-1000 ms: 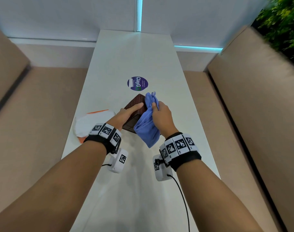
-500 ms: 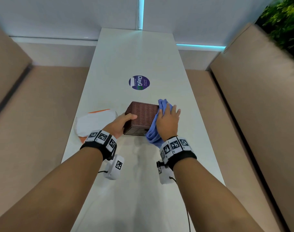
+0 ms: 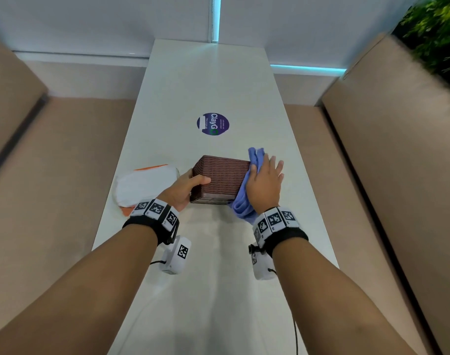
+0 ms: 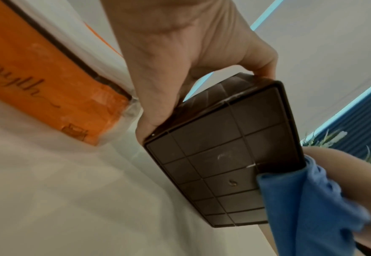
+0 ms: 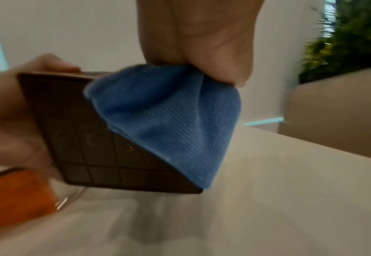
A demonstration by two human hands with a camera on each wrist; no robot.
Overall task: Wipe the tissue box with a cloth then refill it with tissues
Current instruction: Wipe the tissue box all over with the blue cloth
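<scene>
A brown woven tissue box (image 3: 222,175) rests on the white table (image 3: 218,278), its gridded underside (image 4: 224,155) turned toward me. My left hand (image 3: 193,180) grips its left end, thumb on top. My right hand (image 3: 266,180) presses a blue cloth (image 3: 241,203) flat against the box's right side, fingers straight and spread. The cloth (image 5: 169,117) hangs over the near right corner of the box (image 5: 88,131). An orange and white tissue pack (image 3: 144,185) lies to the left of the box.
A round purple sticker (image 3: 213,124) lies on the table beyond the box. Beige benches run along the left (image 3: 52,162) and right (image 3: 397,149) sides of the narrow table. A green plant (image 3: 433,34) stands at the far right.
The box was tipped up a second ago and now lies level. My right hand went from clutching the cloth on top to pressing it flat on the right side.
</scene>
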